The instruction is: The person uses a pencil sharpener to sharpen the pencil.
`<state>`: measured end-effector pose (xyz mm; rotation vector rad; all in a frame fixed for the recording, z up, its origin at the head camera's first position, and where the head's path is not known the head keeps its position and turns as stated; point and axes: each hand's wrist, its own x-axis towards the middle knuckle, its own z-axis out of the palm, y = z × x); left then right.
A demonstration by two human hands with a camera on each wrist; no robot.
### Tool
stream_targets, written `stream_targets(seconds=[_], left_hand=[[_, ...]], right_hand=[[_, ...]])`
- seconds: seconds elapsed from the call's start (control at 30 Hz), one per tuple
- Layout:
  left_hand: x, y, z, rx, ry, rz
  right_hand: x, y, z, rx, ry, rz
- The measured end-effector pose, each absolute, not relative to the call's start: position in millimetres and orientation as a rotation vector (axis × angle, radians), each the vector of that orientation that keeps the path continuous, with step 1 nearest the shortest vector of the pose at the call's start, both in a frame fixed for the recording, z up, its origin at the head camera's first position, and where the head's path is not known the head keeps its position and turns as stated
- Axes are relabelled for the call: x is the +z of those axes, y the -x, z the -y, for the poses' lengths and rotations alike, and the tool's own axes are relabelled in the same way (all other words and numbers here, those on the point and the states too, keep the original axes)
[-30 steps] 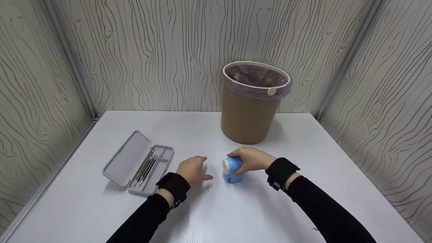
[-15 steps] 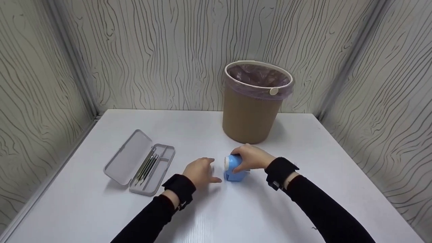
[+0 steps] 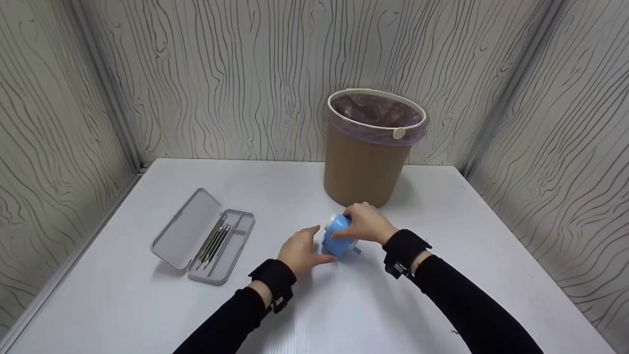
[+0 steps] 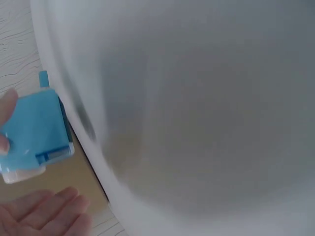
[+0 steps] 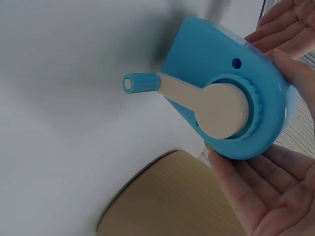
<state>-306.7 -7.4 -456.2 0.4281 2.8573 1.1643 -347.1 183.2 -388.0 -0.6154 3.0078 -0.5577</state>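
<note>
A blue crank pencil sharpener is tilted in my right hand, whose thumb and fingers grip its sides from above. Its white crank arm ends in a small blue knob and faces the right wrist camera. My left hand stands just left of the sharpener, thumb and fingers spread apart around its near side. In the left wrist view, the extended left fingers appear beside the sharpener with a gap. Whether the left thumb touches it in the head view, I cannot tell.
An opened grey pencil case lies at the left, with several pencils in its tray. Behind my right hand stands a brown trash bin lined with a purple bag. Patterned walls enclose the white table.
My right hand has raised and tilted the sharpener, turning its blue crank knob into view. My left hand has moved right, closer to it. The pencil case and bin stay put.
</note>
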Motion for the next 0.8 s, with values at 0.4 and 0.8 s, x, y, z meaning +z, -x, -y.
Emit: stream_targets(seconds=[0.4,0.8], left_hand=[[-461.8,311.4,-10.2,1.34,-0.367,-2.844],[-465.4,315.8,-14.9,1.414,-0.301,-2.891]], right_hand=[[-388.3,345.1,-173.4,-0.646,0.519,-3.063],[-389.9,340.8,-168.1,-0.644,0.459,-3.089]])
